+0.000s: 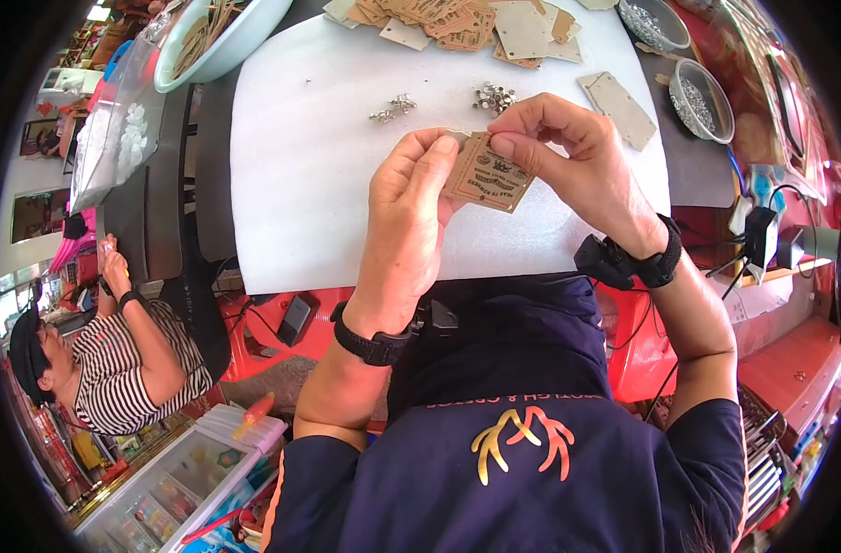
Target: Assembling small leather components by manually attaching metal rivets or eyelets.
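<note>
Both my hands hold a small stack of brown printed cardboard tags (488,175) above a white foam sheet (301,175). My left hand (407,217) supports the tags from the left with its fingers behind them. My right hand (568,152) pinches their upper right corner between thumb and forefinger. Two small heaps of silver metal eyelets (395,107) (494,95) lie on the sheet just beyond my hands.
A pile of brown tags (467,23) lies at the sheet's far edge, a single tag (621,108) to the right. Two clear bowls of metal bits (702,100) (654,23) stand at the right. A light blue basin (219,37) sits far left. A person in a striped shirt (116,355) sits at the lower left.
</note>
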A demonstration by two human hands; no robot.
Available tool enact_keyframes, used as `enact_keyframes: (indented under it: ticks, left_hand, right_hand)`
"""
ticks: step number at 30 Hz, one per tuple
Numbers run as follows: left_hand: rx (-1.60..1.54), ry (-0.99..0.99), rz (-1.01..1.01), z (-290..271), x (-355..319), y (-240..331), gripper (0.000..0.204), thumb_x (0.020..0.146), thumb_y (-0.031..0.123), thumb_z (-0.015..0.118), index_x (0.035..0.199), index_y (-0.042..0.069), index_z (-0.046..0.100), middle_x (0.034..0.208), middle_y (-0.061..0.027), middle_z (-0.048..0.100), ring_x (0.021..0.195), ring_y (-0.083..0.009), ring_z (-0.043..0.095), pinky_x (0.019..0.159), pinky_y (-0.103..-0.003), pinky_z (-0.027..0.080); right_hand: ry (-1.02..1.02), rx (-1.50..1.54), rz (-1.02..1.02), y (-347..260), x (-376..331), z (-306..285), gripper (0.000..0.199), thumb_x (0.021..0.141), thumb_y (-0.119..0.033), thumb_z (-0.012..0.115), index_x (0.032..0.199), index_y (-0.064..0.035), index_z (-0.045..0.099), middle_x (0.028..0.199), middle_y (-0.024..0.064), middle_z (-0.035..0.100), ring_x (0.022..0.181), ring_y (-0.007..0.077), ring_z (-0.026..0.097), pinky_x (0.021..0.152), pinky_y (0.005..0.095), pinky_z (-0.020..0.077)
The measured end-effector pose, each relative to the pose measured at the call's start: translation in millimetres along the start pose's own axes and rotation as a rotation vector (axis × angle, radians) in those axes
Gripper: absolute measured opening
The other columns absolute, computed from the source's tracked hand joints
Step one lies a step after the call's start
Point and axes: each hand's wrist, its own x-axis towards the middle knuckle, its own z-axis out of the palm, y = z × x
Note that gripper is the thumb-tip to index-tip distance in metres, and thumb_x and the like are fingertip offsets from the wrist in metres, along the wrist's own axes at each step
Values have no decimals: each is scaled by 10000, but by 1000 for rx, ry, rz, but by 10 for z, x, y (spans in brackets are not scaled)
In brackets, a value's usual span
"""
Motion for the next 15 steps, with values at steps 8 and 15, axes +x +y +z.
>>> enact_keyframes:
  ticks: [8, 15]
  left_hand:
    - [-98, -21, -59, -26, 34, 3, 211, 1008, 190, 532, 1113, 11, 565, 1032, -70, 633, 942, -139, 631, 863, -333, 540]
    - [-102, -26, -56, 33, 30, 0, 196, 1005, 191, 535, 1094, 20, 567, 1026, -67, 631, 933, -139, 637, 848, -331, 548]
  right_hand:
    - [-44, 45, 73, 17, -4, -41, 168, 900, -156, 684, 999, -21, 696, 830, 21, 683, 725, 86, 553, 697, 259, 473]
    - [6, -122, -166, -4, -6, -35, 118, 867, -101, 696, 960, -29, 691, 794, 50, 628, 695, 142, 558, 668, 290, 476]
